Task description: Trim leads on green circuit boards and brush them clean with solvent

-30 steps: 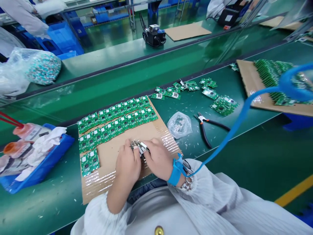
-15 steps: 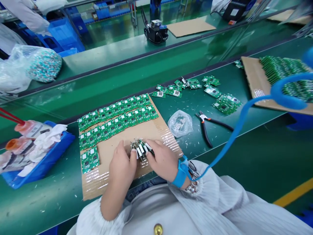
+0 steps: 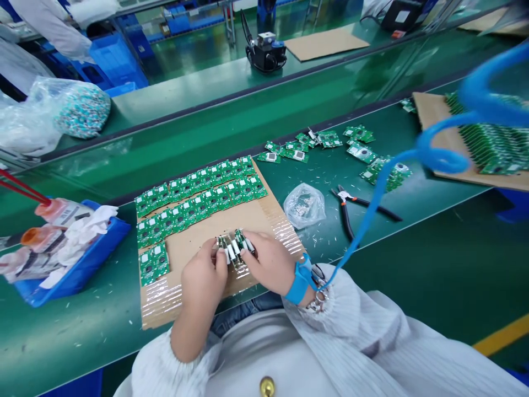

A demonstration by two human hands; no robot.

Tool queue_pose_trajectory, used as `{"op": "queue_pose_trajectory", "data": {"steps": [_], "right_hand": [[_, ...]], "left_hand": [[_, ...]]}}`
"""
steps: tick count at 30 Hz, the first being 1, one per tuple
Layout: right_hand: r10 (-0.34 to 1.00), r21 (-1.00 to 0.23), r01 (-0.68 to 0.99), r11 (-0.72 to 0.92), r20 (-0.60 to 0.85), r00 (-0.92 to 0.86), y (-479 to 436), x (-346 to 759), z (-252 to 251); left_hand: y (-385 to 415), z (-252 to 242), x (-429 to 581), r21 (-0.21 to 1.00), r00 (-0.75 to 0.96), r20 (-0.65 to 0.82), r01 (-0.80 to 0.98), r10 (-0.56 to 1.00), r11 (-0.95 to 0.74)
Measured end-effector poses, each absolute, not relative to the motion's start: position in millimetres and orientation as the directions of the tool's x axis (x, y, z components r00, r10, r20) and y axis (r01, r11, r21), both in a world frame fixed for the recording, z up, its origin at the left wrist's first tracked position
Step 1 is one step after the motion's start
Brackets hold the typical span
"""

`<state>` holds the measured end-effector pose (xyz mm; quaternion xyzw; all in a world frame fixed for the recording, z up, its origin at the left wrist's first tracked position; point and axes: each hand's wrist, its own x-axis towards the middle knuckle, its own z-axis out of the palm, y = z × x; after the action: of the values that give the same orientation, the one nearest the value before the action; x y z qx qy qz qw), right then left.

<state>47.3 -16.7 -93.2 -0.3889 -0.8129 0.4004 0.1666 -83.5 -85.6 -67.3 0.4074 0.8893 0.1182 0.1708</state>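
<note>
Between my hands is a bunch of small green circuit boards (image 3: 233, 248) with white parts, stood on edge above the cardboard sheet (image 3: 215, 229). My left hand (image 3: 205, 274) closes on the left side of the bunch, thumb in front. My right hand (image 3: 270, 262) grips its right side; a blue wrist strap (image 3: 301, 282) with a coiled cord is on that wrist. Rows of circuit boards (image 3: 200, 207) lie flat along the back of the cardboard, and a shorter piece (image 3: 154, 263) lies at its left. My fingers hide part of the held boards.
Right of the cardboard are a clear plastic bag (image 3: 305, 206) of clippings, cutting pliers (image 3: 344, 212) and loose circuit boards (image 3: 386, 173). A blue bin (image 3: 78, 275) with bottles stands left. More boards stand on another cardboard (image 3: 444, 138) at far right. A co-worker's sleeve (image 3: 53, 27) shows top left.
The boards between my hands have tilted and spread apart a little, with a gap now showing toward the right. The blue cord has swung left. The whole view has shifted slightly.
</note>
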Motion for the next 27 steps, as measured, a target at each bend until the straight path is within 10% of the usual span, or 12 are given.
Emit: {"op": "queue_pose_trajectory", "data": {"steps": [27], "right_hand": [[0.738, -0.779, 0.494, 0.386, -0.06, -0.672, -16.9, 46.0, -92.4]], "left_hand": [[-81.9, -61.2, -78.6, 0.318, -0.597, -0.255, 0.691, 0.761, 0.649]]}}
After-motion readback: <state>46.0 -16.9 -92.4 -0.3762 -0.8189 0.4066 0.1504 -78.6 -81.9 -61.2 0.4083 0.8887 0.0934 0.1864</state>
